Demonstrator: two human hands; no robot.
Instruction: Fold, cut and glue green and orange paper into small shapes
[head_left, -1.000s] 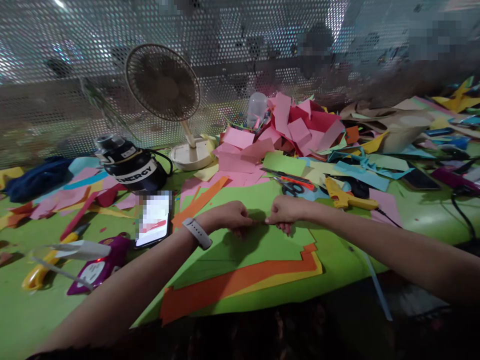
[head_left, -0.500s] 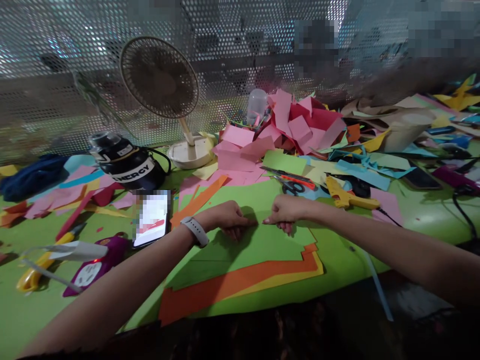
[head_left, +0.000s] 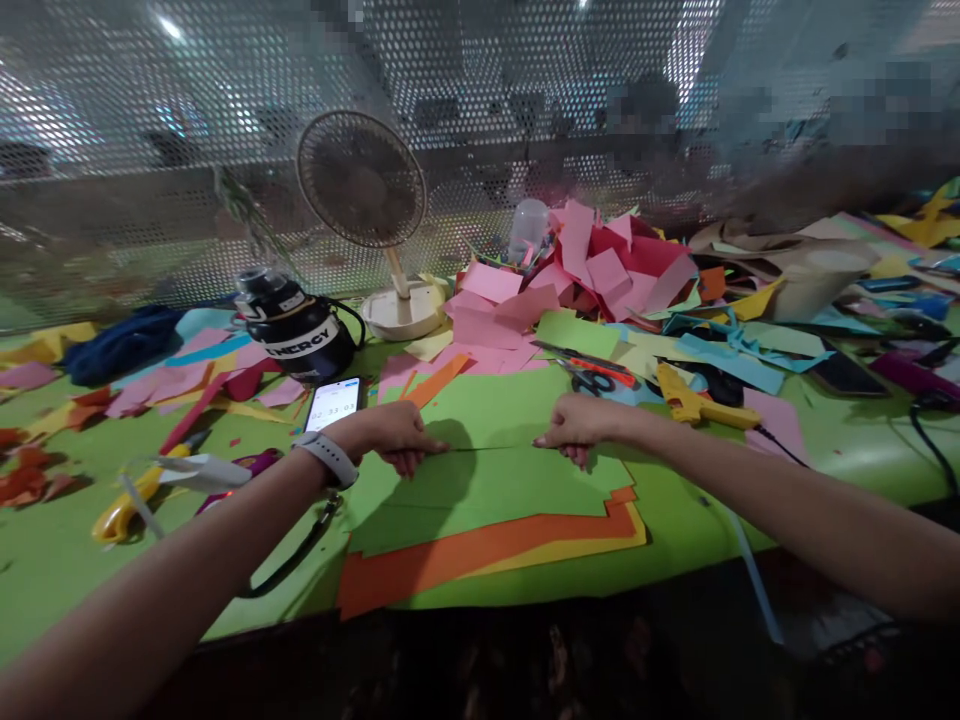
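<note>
A large sheet of green paper [head_left: 487,490] lies flat in front of me, with a line like a crease or edge running across it between my hands. My left hand [head_left: 405,435], a pale watch strap on its wrist, is closed with a fingertip pressed on that line at the left. Facing it, my right hand [head_left: 576,425] is also closed, its tip on the line at the right. Both appear to pinch the paper there, though the curled fingers hide part of it. Orange paper [head_left: 420,565] and yellow paper [head_left: 562,557] stick out beneath the green sheet.
Behind the sheet are scissors [head_left: 589,380], a yellow glue gun [head_left: 694,400] and a heap of pink paper [head_left: 525,305]. A fan [head_left: 364,180], a black bottle [head_left: 300,335] and a phone [head_left: 334,402] stand or lie left. A yellow-handled cutter [head_left: 120,515] lies far left.
My left hand has slid left along the line, away from my right hand, which stays nearly in place. My left forearm now covers most of the purple device. The view has shifted slightly.
</note>
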